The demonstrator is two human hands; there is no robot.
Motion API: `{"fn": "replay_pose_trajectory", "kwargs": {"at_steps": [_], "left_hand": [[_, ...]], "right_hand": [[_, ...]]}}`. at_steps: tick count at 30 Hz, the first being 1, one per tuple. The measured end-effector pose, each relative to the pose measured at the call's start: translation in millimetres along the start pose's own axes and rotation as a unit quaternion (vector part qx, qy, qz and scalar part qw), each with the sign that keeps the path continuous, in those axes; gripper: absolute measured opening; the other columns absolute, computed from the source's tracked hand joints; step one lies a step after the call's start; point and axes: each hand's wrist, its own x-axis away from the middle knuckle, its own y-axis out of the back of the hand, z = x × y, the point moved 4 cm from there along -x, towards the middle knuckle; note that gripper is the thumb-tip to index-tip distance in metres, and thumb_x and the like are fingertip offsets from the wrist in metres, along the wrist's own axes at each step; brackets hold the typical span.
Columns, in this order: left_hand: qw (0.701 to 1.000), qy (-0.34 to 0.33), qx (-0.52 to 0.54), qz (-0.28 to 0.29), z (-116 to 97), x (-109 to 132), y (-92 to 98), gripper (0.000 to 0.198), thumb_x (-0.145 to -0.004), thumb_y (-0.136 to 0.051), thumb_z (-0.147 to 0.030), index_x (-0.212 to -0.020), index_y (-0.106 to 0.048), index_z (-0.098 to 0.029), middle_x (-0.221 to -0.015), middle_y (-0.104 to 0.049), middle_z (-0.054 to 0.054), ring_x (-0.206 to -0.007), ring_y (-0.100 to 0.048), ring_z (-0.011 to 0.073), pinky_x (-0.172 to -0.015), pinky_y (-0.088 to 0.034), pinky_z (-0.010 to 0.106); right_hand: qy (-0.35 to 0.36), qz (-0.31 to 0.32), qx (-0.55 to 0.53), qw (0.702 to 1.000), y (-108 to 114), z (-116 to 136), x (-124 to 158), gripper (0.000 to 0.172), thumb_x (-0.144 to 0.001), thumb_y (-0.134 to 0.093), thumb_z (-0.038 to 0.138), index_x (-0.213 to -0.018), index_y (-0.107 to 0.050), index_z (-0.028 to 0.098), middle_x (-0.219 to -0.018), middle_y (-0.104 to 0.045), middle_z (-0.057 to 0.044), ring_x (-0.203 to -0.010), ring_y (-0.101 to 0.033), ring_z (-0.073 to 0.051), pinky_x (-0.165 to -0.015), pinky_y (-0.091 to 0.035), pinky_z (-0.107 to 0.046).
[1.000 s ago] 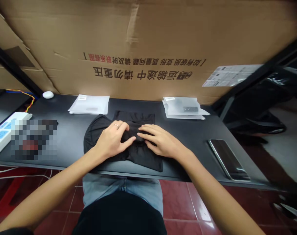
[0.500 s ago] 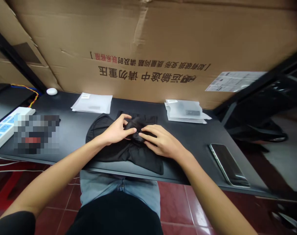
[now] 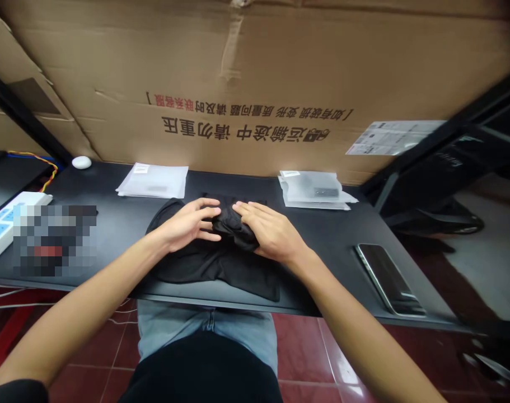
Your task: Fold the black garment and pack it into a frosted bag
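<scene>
A piece of black cloth (image 3: 221, 271) lies spread on the dark table, with one rounded edge at its left and a corner near the table's front edge. On top of it is a bunched wad of black fabric (image 3: 233, 224), between my two hands. My left hand (image 3: 187, 224) is at the wad's left side, its fingers apart and pointing right. From the right, my right hand (image 3: 271, 229) cups the wad, fingers together over its far side. The right thumb is hidden. Whether the wad and the spread cloth are one piece, I cannot tell.
Flat translucent packets lie at the back left (image 3: 154, 182) and back right (image 3: 313, 187). A phone (image 3: 389, 280) rests at the right. A power strip (image 3: 15, 221), a blurred-out item (image 3: 53, 240) and a white oval object (image 3: 82, 162) are at the left. A large cardboard sheet (image 3: 255, 67) stands behind.
My left hand has loosened from the wad, shifted slightly left and spread its fingers. My right hand has turned and closed further over the wad. The view has shifted a little.
</scene>
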Motion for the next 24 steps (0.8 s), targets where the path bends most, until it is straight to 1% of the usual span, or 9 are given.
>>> {"fn": "replay_pose_trajectory", "kwargs": {"at_steps": [2, 5, 6, 8, 11, 14, 18, 21, 24], "left_hand": [[0.98, -0.095, -0.166, -0.052, -14, -2, 41.3, 0.048, -0.094, -0.08, -0.05, -0.133, -0.066, -0.024, -0.118, -0.077, 0.01, -0.102, -0.079, 0.0253, -0.085, -0.07, 0.043], [0.828, -0.233, -0.478, -0.175, -38, -2, 118.1, 0.041, -0.091, -0.077, -0.048, -0.121, -0.072, -0.022, -0.125, -0.079, 0.012, -0.121, -0.075, 0.0314, -0.111, -0.06, 0.048], [0.778, -0.234, -0.55, -0.192, -42, -3, 143.1, 0.039, -0.093, -0.073, -0.049, -0.121, -0.073, -0.022, -0.13, -0.078, 0.013, -0.127, -0.073, 0.0343, -0.118, -0.055, 0.051], [0.715, -0.196, -0.649, -0.171, -42, -7, 186.2, 0.05, -0.097, -0.065, -0.052, -0.135, -0.073, -0.02, -0.144, -0.075, 0.016, -0.137, -0.069, 0.0391, -0.123, -0.05, 0.053], [0.682, -0.142, -0.709, -0.112, -35, -11, 226.7, 0.065, -0.101, -0.057, -0.057, -0.151, -0.067, -0.016, -0.155, -0.071, 0.018, -0.141, -0.068, 0.0409, -0.123, -0.049, 0.051], [0.676, -0.121, -0.722, -0.086, -32, -14, 239.8, 0.06, -0.106, -0.049, -0.054, -0.148, -0.072, -0.018, -0.15, -0.076, 0.016, -0.133, -0.072, 0.0383, -0.118, -0.051, 0.047], [0.635, -0.081, -0.76, -0.115, -39, -14, 232.7, 0.055, -0.11, -0.042, -0.05, -0.141, -0.078, -0.021, -0.13, -0.082, 0.019, -0.115, -0.078, 0.0399, -0.102, -0.056, 0.048], [0.588, -0.072, -0.79, -0.159, -51, -7, 211.6, 0.05, -0.111, -0.043, -0.044, -0.134, -0.08, -0.02, -0.112, -0.083, 0.021, -0.1, -0.079, 0.0392, -0.091, -0.056, 0.048], [0.562, -0.115, -0.795, -0.199, -62, 8, 175.3, 0.046, -0.114, -0.042, -0.042, -0.132, -0.079, -0.021, -0.114, -0.081, 0.021, -0.099, -0.078, 0.0391, -0.086, -0.055, 0.047]], "right_hand": [[-0.015, 0.028, 0.014, 0.999, 0, -5, 6, 0.073, -0.089, -0.069, 0.008, -0.16, -0.055, 0.013, -0.172, -0.056, -0.022, -0.163, -0.053, -0.036, -0.136, -0.046, -0.059], [-0.041, 0.089, 0.018, 0.995, -3, -12, 14, 0.092, -0.076, -0.077, 0.003, -0.164, -0.052, 0.012, -0.167, -0.061, -0.024, -0.16, -0.056, -0.038, -0.137, -0.043, -0.059], [-0.05, 0.108, 0.016, 0.993, -4, -13, 16, 0.094, -0.073, -0.078, 0.001, -0.164, -0.054, 0.011, -0.164, -0.065, -0.024, -0.16, -0.056, -0.039, -0.138, -0.041, -0.06], [-0.071, 0.137, 0.01, 0.988, -7, -14, 17, 0.093, -0.069, -0.078, -0.002, -0.159, -0.059, 0.011, -0.158, -0.07, -0.022, -0.161, -0.054, -0.041, -0.139, -0.036, -0.066], [-0.108, 0.152, -0.006, 0.982, -9, -15, 15, 0.088, -0.069, -0.074, -0.004, -0.154, -0.065, 0.016, -0.16, -0.069, -0.018, -0.162, -0.052, -0.044, -0.135, -0.038, -0.072], [-0.131, 0.155, -0.036, 0.978, -9, -14, 13, 0.087, -0.07, -0.068, -0.005, -0.155, -0.065, 0.017, -0.162, -0.067, -0.019, -0.154, -0.063, -0.04, -0.127, -0.053, -0.06], [-0.147, 0.16, -0.059, 0.974, -9, -16, 13, 0.092, -0.069, -0.064, -0.007, -0.157, -0.064, 0.019, -0.163, -0.068, -0.016, -0.149, -0.068, -0.033, -0.123, -0.058, -0.047], [-0.149, 0.161, -0.061, 0.974, -6, -18, 14, 0.097, -0.066, -0.063, -0.01, -0.159, -0.063, 0.019, -0.164, -0.067, -0.016, -0.149, -0.068, -0.032, -0.124, -0.058, -0.047], [-0.138, 0.133, -0.04, 0.981, 4, -17, 14, 0.099, -0.069, -0.062, -0.011, -0.162, -0.062, 0.021, -0.165, -0.066, -0.014, -0.149, -0.068, -0.031, -0.123, -0.059, -0.048]]}}
